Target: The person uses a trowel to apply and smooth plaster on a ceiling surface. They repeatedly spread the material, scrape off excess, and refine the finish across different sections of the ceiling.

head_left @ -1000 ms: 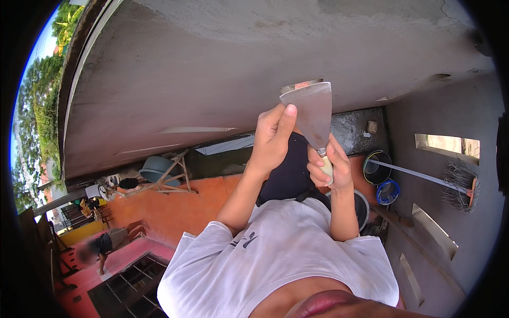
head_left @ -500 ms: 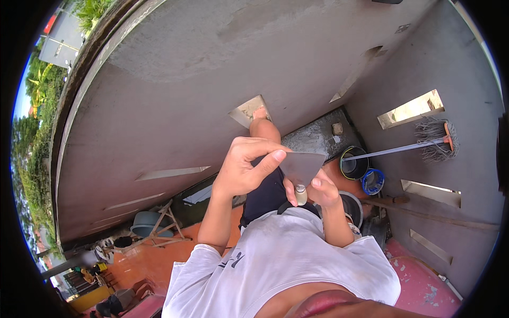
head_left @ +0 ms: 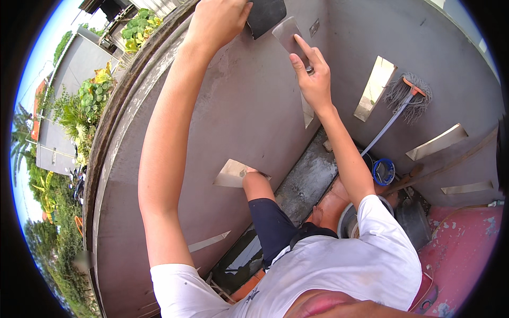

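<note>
My left hand (head_left: 217, 21) is raised high against the grey plastered wall (head_left: 249, 116) and grips a dark flat board (head_left: 265, 15) at the top edge of the view. Just right of it, my right hand (head_left: 314, 79) holds a flat metal scraper (head_left: 289, 34) by its handle, with the forefinger stretched along the blade. The blade points up and its tip sits next to the dark board. Both arms reach up from my white shirt. My bent knee in dark shorts (head_left: 273, 225) rests near a slot in the wall.
A string mop (head_left: 407, 95) leans on the right wall above a small blue bucket (head_left: 383, 172). A grey basin (head_left: 347, 222) stands on the pink floor (head_left: 466, 238) below. Narrow slots pierce both walls. Green plants (head_left: 90, 100) grow beyond the wall's edge at left.
Both hands have risen from chest height to high up on the wall, carrying the scraper and the dark board. The view has swung toward the right wall.
</note>
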Demonstrator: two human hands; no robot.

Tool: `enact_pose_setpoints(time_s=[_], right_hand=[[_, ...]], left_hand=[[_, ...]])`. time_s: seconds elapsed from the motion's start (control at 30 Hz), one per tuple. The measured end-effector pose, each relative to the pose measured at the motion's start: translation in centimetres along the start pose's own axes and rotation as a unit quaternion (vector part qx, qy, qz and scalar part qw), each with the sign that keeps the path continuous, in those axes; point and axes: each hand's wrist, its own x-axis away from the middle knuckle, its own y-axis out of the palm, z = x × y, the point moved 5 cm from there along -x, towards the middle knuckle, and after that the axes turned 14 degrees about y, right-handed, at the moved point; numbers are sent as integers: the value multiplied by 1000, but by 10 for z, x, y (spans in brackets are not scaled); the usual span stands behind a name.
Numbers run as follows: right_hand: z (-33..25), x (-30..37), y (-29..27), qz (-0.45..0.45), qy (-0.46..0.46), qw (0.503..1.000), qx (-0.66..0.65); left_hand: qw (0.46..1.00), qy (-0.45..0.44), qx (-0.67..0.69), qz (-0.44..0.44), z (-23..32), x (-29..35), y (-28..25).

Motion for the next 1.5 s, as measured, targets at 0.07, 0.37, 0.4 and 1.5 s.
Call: enact_pose_setpoints(time_s=[0.07,0.37,0.4,1.5], right_hand=[[-5,-46,21,18,-42,998,46],[9,-82,54,-54,-109,993,1],[12,-83,55,-71,-84,994,13],[-14,-112,45,-16,-39,999,-6]], left_hand=[[999,15,-34,-17,-18,0,27],[996,-63,29,-62,-24,9,38],[995,-66,31,-61,-23,9,36],[994,-84,19,-72,-48,17,54]])
